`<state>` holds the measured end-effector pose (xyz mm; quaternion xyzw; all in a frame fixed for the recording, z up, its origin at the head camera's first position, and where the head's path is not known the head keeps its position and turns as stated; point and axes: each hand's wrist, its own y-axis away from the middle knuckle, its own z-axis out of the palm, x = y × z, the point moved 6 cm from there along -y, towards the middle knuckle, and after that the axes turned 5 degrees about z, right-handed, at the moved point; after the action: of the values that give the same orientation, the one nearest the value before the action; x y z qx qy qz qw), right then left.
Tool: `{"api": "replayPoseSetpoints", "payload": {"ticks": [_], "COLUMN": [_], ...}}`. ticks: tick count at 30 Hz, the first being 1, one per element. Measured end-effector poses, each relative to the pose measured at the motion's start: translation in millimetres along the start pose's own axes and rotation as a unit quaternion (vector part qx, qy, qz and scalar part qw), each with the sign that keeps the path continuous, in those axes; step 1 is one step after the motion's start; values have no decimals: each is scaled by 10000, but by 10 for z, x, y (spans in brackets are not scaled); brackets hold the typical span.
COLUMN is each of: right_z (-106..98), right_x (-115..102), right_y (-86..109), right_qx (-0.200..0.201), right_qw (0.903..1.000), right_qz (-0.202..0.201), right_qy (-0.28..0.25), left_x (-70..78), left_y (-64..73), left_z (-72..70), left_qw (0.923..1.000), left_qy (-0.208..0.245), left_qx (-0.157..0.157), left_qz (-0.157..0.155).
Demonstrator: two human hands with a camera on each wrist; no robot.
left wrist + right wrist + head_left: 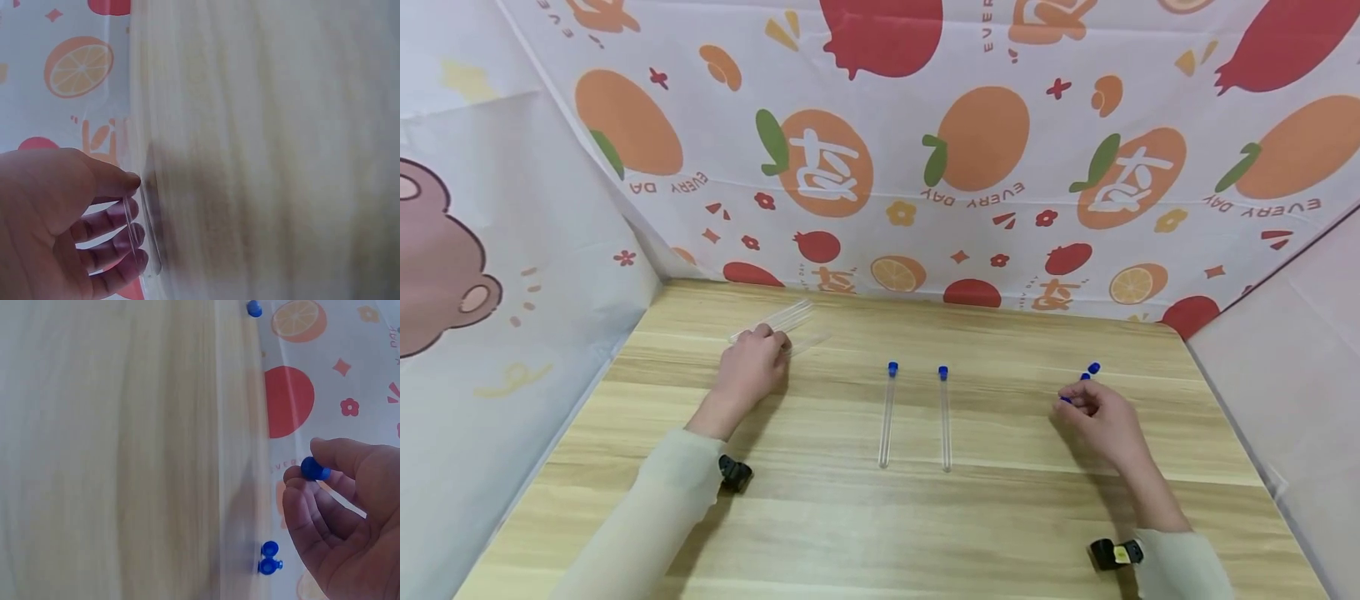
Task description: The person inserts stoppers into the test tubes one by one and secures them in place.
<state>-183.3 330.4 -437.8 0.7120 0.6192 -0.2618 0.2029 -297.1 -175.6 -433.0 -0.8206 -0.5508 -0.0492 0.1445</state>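
Observation:
In the head view my left hand (pixel 752 362) is at the loose clear test tubes (pixel 786 317) at the back left. The left wrist view has its thumb and fingers pinching one clear test tube (pixel 131 228). My right hand (pixel 1105 421), at the right side of the table, pinches a blue cap (pixel 314 469) between thumb and fingers. Just beyond that hand lie loose blue caps (pixel 1093 367); the right wrist view has others (pixel 269 557) below the hand. Between my hands lie two capped test tubes, a left one (pixel 887 421) and a right one (pixel 946 425), their blue ends pointing away.
The wood-grain table (pixel 865 533) meets a fruit-printed cloth (pixel 895 150) at its back edge. Pale cloth sheets (pixel 550 250) hang at the sides. A small black camera sits at each wrist, the left one (pixel 735 473) and the right one (pixel 1112 553).

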Motion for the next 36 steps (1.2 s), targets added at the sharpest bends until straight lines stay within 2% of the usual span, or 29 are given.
{"api": "replayPoseSetpoints", "payload": {"ticks": [6, 9, 11, 13, 15, 20, 22, 25, 30, 33, 36], "right_z": [40, 93, 143, 199, 257, 405, 469, 553, 628, 651, 678], "right_x": [-90, -96, -90, -74, -55, -67, -86, -126, -196, -245, -306], "right_y": [-37, -67, -88, -117, -150, -221, -242, -267, -310, -340, -371], "right_qx": [-104, -381, -587, -720, -741, -731, -778, -848, -868, -859, -883], "right_qw": [9992, 9945, 9858, 9714, 9524, 8939, 8757, 8542, 8318, 8224, 8087], "right_qz": [123, 402, 674, 947, 1160, 1340, 1447, 1657, 1914, 1967, 1957], "right_qy": [-364, -889, -1420, -2055, -2719, -4215, -4540, -4855, -5138, -5269, -5477], "left_x": [86, 147, 192, 239, 295, 442, 485, 539, 644, 725, 802], "left_y": [23, 32, 46, 65, 87, 148, 167, 190, 195, 165, 131], "left_z": [-40, -41, -26, -1, 21, 64, 84, 112, 144, 168, 219], "left_qw": [9995, 9982, 9963, 9933, 9893, 9740, 9650, 9487, 9184, 8940, 8611], "left_qy": [325, 599, 860, 1145, 1446, 2244, 2592, 3125, 3920, 4440, 5021], "left_qx": [40, 42, 3, -65, -86, -240, -313, -412, -472, -538, -692], "left_qz": [17, -45, -98, -151, -162, -201, -226, -255, -264, -285, -395]}}
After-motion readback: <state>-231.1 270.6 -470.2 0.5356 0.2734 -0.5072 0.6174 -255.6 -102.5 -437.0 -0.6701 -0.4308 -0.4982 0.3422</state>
